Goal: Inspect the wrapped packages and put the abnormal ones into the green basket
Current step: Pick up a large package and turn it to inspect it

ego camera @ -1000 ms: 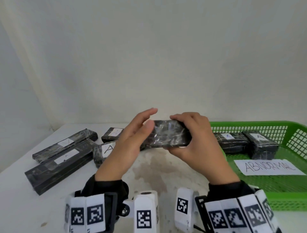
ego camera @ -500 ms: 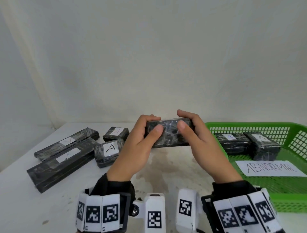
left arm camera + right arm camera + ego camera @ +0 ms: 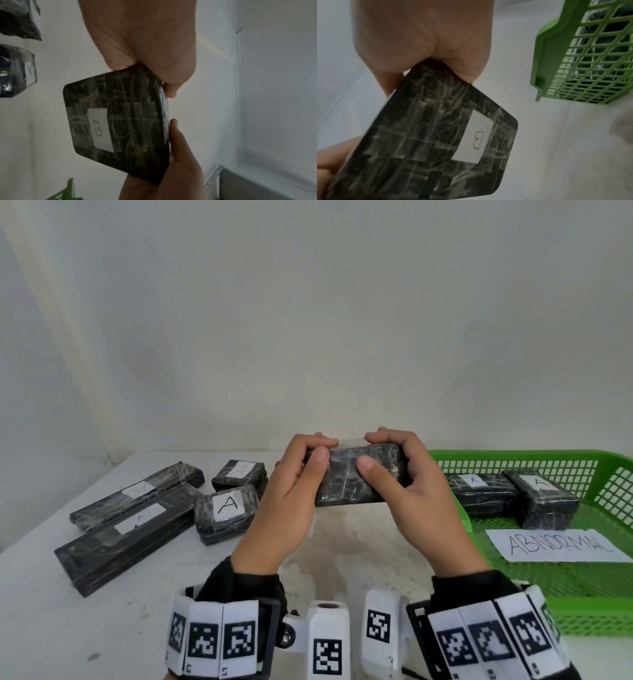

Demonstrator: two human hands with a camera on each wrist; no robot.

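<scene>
A black wrapped package [image 3: 356, 479] is held up over the table's middle, level and lengthwise between both hands. My left hand [image 3: 320, 448] pinches its left end, thumb on the near face and fingers over the top edge. On the right end my right hand [image 3: 373, 450] grips the same way. The underside of the package [image 3: 120, 121] carries a white label marked B [image 3: 98, 128], which the right wrist view shows too [image 3: 477, 136]. The green basket [image 3: 582, 604] stands at the right, near the right hand.
Two wrapped packages marked A [image 3: 479, 491] [image 3: 541, 498] and a paper reading ABNORMAL [image 3: 558, 544] lie in the basket. On the table at left are two long packages [image 3: 137, 494] [image 3: 126, 529] and two small ones [image 3: 239, 475] [image 3: 226, 508]. A wall rises behind.
The left hand went from straight fingers against the package's end to pinching it. Both hands turned the package, and both thumbs now lie on its near face.
</scene>
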